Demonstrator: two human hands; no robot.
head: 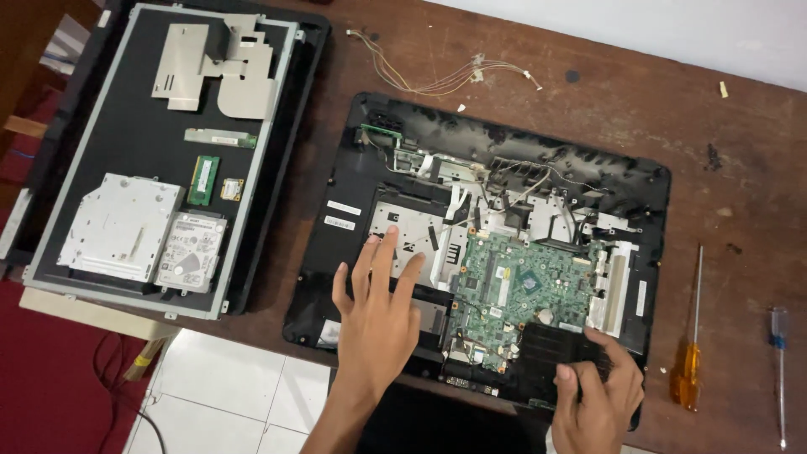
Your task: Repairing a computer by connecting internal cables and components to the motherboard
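A brown wooden counter (588,126) is seen carrying everything. Toward its near edge, an opened black laptop base (353,168) is laid flat, with a green circuit board (521,286) exposed in its right half. At the counter's left edge, a black display panel (109,151) is laid face down, overhanging the edge slightly. On that panel a silver optical drive (122,225) is placed, with a silver hard drive (192,250) just beside it on the right and a small green memory module (203,180) above the hard drive.

The left hand (378,311) is held flat over the left part of the laptop base, its fingers (387,252) spread open and gripping nothing. The right hand (601,395) is set at the near right corner of the base, its fingers curled onto a black part (551,345) below the circuit board; whether that part is actually gripped cannot be told.

Near the right edge of the counter, an orange-handled screwdriver (691,336) is laid, with a blue-handled screwdriver (779,370) beside it, apart. Thin loose wires (437,80) are lying near the far edge.
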